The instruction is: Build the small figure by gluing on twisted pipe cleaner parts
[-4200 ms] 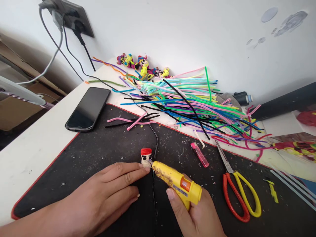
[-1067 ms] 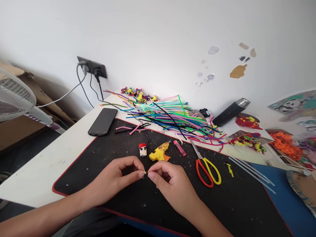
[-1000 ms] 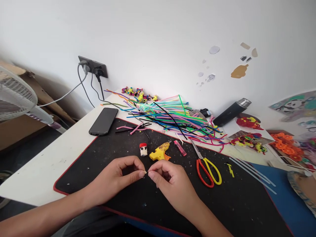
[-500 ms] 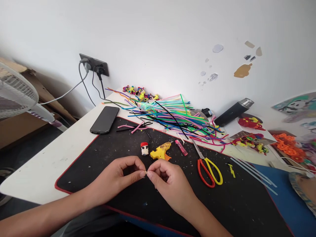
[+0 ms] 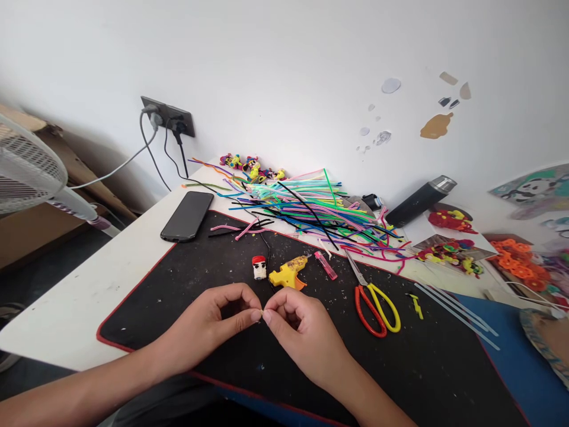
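Over the near half of a black, red-edged mat, laid on a white tabletop, I see two bare hands meeting. The grip of the left hand is narrow, thumb and forefinger pinching a tiny pale piece. The grip of the right hand is equally narrow, its tips seemingly on the other end of that piece, whose shape is too small to make out.

Just beyond the fingers, upright on the mat, stands a small white fuzzy head with a red cap band. I'd judge it partly made: band, dark eyes and brows are in place, while the pale piece remains loose and apart from it. No body is joined to it. Near it lies a stained yellow glue gun, in nobody's hand, and farther right are the scissors with one red and one yellow handle. At the wall, several multicoloured fuzzy figures look complete, behind a heap of coloured pipe cleaners.

As for writing, I can read none: the black phone's screen is dark, and neither the dark steel-capped flask nor the glue gun shows a legible brand.
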Available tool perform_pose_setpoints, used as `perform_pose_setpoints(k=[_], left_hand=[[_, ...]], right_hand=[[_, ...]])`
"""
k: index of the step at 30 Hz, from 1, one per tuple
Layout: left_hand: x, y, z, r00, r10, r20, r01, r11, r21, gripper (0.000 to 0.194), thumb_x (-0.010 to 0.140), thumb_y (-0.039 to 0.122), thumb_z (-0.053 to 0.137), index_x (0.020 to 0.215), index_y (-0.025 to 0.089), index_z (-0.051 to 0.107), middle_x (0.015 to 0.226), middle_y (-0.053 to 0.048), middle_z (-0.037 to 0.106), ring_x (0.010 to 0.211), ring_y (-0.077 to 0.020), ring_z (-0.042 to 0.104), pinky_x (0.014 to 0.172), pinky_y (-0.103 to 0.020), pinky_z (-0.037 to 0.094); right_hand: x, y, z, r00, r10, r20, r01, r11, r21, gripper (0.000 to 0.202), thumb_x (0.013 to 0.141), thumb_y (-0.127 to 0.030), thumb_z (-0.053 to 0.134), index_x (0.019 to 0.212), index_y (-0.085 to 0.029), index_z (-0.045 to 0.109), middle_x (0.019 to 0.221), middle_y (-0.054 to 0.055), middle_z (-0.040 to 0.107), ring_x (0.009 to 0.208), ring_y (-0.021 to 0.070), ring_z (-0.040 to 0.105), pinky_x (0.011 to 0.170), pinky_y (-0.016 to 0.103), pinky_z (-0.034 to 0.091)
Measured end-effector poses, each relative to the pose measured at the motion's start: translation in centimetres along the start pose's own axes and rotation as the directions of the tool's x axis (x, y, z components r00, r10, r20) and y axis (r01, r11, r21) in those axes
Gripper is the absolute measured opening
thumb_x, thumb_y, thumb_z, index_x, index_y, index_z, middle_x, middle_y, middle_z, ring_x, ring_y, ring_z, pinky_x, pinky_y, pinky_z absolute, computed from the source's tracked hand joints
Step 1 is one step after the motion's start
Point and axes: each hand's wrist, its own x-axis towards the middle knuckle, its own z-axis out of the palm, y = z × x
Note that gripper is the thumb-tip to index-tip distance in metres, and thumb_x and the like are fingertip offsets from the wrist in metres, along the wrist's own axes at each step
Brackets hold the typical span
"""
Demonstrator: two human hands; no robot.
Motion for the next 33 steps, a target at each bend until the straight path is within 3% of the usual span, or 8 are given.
perform_pose_setpoints(k=[10, 13, 16, 21, 24, 27, 30, 33], left_hand=[[-0.4, -0.3, -0.1, 1.000, 0.024, 0.015, -0.025, 0.999, 0.036, 0.033, 0.095, 0.053, 0.063, 0.087, 0.022, 0.072, 0.084, 0.001, 0.073, 0.083, -0.0181, 0.065, 0.077, -0.027, 0.051], [0.7, -1.0, -1.2, 0.990, 0.098, -0.101, -0.080, 0.982, 0.174, 0.031, 0.097, 0.053, 0.062, 0.100, 0.024, 0.071, 0.095, -0.001, 0.074, 0.092, -0.0207, 0.067, 0.084, -0.031, 0.053], [2.6, -2.0, -2.6, 0.941, 0.274, -0.200, -0.159, 0.877, 0.453, 0.041, 0.094, 0.051, 0.067, 0.125, 0.025, 0.067, 0.121, -0.006, 0.071, 0.117, -0.0276, 0.063, 0.104, -0.042, 0.050], [5.4, -3.3, -3.1, 0.942, 0.333, -0.047, -0.191, 0.644, 0.741, 0.066, 0.087, 0.053, 0.075, 0.142, 0.018, 0.058, 0.137, -0.014, 0.065, 0.131, -0.0356, 0.056, 0.114, -0.052, 0.045], [5.9, -3.7, -2.6, 0.941, 0.337, -0.008, -0.208, 0.598, 0.774, 0.053, 0.089, 0.049, 0.074, 0.131, 0.019, 0.065, 0.131, -0.013, 0.067, 0.126, -0.0350, 0.059, 0.112, -0.052, 0.047], [6.4, -3.0, -2.8, 0.937, 0.350, -0.009, -0.225, 0.621, 0.751, 0.041, 0.090, 0.050, 0.071, 0.119, 0.021, 0.070, 0.125, -0.011, 0.069, 0.120, -0.0334, 0.062, 0.108, -0.051, 0.050], [6.8, -0.7, -4.8, 0.917, 0.383, -0.109, -0.204, 0.688, 0.697, 0.044, 0.090, 0.055, 0.070, 0.119, 0.022, 0.069, 0.124, -0.010, 0.070, 0.118, -0.0309, 0.064, 0.106, -0.046, 0.052], [3.9, -0.4, -9.3, 0.872, 0.341, -0.350, -0.047, 0.771, 0.635, 0.051, 0.093, 0.058, 0.068, 0.130, 0.024, 0.063, 0.124, 0.000, 0.069, 0.117, -0.0249, 0.065, 0.103, -0.037, 0.053]], right_hand=[[-0.1, 0.1, -0.1, 1.000, -0.016, -0.016, 0.016, 1.000, 0.008, 0.010, 0.091, -0.027, 0.066, 0.084, -0.019, 0.066, 0.059, -0.006, 0.050, 0.054, 0.0104, 0.044, 0.051, 0.023, 0.032], [-0.2, -0.1, -0.6, 0.999, -0.034, -0.035, 0.035, 0.998, 0.044, 0.012, 0.091, -0.028, 0.067, 0.084, -0.019, 0.066, 0.059, -0.007, 0.048, 0.054, 0.0100, 0.042, 0.051, 0.023, 0.032], [-0.2, 0.0, -0.9, 0.999, -0.027, -0.047, 0.031, 0.996, 0.081, 0.015, 0.092, -0.031, 0.066, 0.084, -0.019, 0.064, 0.059, -0.007, 0.046, 0.052, 0.0093, 0.040, 0.049, 0.023, 0.031], [-0.2, 0.5, -0.9, 0.999, 0.026, -0.042, -0.020, 0.991, 0.131, 0.017, 0.094, -0.034, 0.065, 0.085, -0.019, 0.063, 0.057, -0.008, 0.045, 0.046, 0.0083, 0.039, 0.047, 0.023, 0.031], [-0.2, 0.8, -1.1, 0.998, 0.039, -0.047, -0.032, 0.989, 0.142, 0.017, 0.094, -0.035, 0.065, 0.086, -0.019, 0.064, 0.057, -0.008, 0.046, 0.046, 0.0082, 0.040, 0.046, 0.022, 0.031], [-0.3, 1.1, -1.5, 0.997, 0.032, -0.066, -0.022, 0.990, 0.142, 0.018, 0.094, -0.035, 0.065, 0.086, -0.019, 0.064, 0.058, -0.008, 0.046, 0.047, 0.0081, 0.041, 0.046, 0.022, 0.031], [-0.4, 1.5, -2.1, 0.996, 0.020, -0.088, -0.007, 0.990, 0.144, 0.020, 0.094, -0.036, 0.066, 0.085, -0.019, 0.063, 0.059, -0.007, 0.046, 0.047, 0.0079, 0.041, 0.046, 0.022, 0.031], [-0.5, 1.9, -2.4, 0.994, 0.029, -0.104, -0.011, 0.986, 0.168, 0.021, 0.093, -0.039, 0.067, 0.085, -0.020, 0.063, 0.059, -0.008, 0.045, 0.046, 0.0079, 0.041, 0.045, 0.022, 0.031]])
